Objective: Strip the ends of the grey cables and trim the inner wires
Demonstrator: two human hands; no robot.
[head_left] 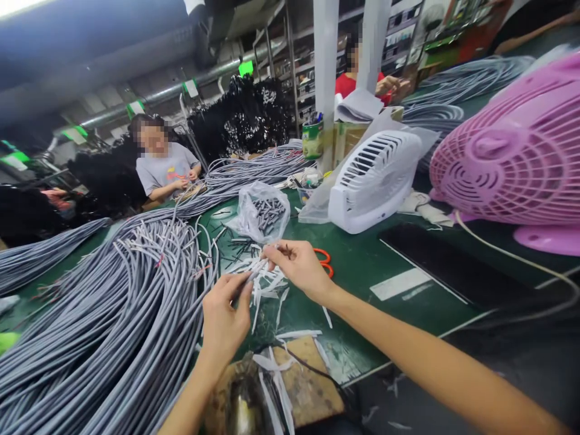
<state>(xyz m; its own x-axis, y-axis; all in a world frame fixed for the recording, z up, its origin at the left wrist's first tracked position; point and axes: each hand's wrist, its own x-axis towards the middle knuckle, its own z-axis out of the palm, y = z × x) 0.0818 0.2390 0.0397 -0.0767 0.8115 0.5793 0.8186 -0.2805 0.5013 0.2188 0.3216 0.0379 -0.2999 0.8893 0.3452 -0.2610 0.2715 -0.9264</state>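
My left hand [225, 314] is closed in a pinch on the end of a grey cable [247, 279] above the green table [362, 266]. My right hand [296, 264] is closed too, its fingertips pinching something small and dark at the cable's tip; I cannot make out what. Both hands meet over a litter of white strips [267, 284]. A large bundle of grey cables [113, 314] lies to the left of my hands. A clear plastic bag of small dark tubes [265, 211] sits just beyond them.
Orange-handled scissors [324, 261] lie behind my right hand. A white fan [374, 178] and a pink fan [512, 151] stand at the right. A person in a grey shirt [165, 169] sits across the table; another in red [351, 81] sits further back. A green can [312, 140] holds pens.
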